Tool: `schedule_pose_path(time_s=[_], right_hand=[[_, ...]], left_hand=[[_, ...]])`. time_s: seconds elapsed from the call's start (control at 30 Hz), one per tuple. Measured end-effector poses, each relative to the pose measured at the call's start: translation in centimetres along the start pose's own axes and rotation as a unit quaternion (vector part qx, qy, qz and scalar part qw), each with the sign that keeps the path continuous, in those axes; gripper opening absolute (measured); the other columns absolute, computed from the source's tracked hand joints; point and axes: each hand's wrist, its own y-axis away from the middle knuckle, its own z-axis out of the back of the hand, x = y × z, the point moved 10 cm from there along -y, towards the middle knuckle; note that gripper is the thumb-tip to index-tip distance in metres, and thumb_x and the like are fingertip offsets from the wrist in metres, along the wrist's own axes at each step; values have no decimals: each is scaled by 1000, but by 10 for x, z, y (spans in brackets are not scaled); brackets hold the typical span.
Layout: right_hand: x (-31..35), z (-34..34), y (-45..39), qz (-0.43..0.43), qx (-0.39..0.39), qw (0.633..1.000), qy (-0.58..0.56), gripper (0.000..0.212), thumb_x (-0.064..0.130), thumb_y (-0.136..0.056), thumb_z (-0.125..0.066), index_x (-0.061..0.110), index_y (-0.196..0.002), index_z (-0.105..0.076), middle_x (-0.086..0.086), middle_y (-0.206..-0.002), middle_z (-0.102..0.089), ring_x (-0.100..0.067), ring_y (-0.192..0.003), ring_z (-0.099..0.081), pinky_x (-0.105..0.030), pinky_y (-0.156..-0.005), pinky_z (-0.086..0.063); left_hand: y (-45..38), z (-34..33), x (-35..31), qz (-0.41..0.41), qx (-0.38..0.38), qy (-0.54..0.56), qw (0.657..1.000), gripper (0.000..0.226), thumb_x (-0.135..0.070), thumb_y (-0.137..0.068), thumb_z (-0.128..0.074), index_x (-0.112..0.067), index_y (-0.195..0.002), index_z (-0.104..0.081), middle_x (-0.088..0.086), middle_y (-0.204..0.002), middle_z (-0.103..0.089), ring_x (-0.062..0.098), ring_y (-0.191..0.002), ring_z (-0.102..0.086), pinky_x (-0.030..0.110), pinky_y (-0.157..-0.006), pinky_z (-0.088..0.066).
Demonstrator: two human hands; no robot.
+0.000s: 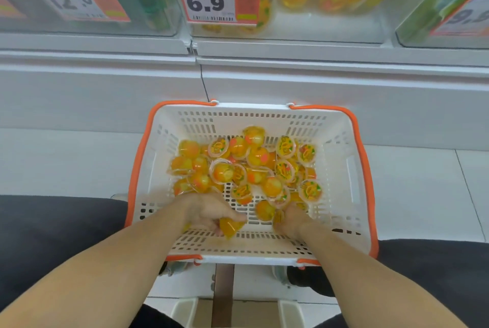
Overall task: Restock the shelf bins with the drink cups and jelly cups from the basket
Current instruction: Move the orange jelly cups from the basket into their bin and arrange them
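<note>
Jelly cups [246, 168] (orange and yellow, many tipped over) lie heaped in the white basket [341, 142] just beyond both hands. Left hand [209, 212] curls around one jelly cup [229, 227] near the basket's near wall; right hand [289, 219] grips among cups beside it, its hold blurred.

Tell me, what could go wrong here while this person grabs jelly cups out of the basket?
1. The left hand holds a jelly cup that sticks out below the fingers; the grip looks partial, so it might slip on the lift.
2. The right hand is blurred among loose cups; grabbing several at once could spill some.
3. The bin behind the 6.9 price tag sits above the basket, so dropped cups may hit the floor.
</note>
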Motion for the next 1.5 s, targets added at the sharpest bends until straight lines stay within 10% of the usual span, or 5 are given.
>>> schedule_pose_path(time_s=[0.23,0.6,0.87,1.13,1.5], right_hand=[[47,10,26,59,102,980,-162,50,31,-80,-70,22,-127,-58,-2,-113,-67,-16,-85,-65,-35,-78,-60],[182,187,182,328,39,776,-537,39,42,-103,-40,9,-112,-59,-9,-74,-56,-19,-54,-42,-25,-44,-24],[228,257,304,470,-101,789,-382,40,45,-92,-64,12,-114,-57,-6,-73,-63,-21,-55,-53,-30,-50,-40],[260,297,348,488,-123,824,-261,33,36,-95,-62,13,-118,-58,-15,-85,-57,-18,-58,-55,-35,-53,-54],[264,397,371,481,-483,731,19,29,26,-89,-73,33,-117,-67,16,-100,-58,-4,-80,-57,-25,-78,-49]], left_hand=[[39,-22,-55,-108,96,166,976,55,-52,-90,-57,-13,-130,-61,10,-118,-66,19,-92,-62,24,-73,-54],[207,-12,-190,-235,177,13,956,42,-31,-96,-39,0,-108,-64,23,-90,-64,35,-76,-67,26,-40,-51],[250,23,-218,-328,-43,-24,943,62,-57,-77,-68,-10,-117,-70,26,-120,-65,44,-117,-58,60,-111,-32],[304,-4,-246,-425,28,178,887,48,-44,-88,-49,-6,-110,-70,26,-76,-59,36,-54,-61,26,-33,-44],[326,26,-270,-466,-62,243,849,27,-22,-95,-43,-2,-98,-61,21,-78,-59,36,-65,-65,24,-36,-37]])
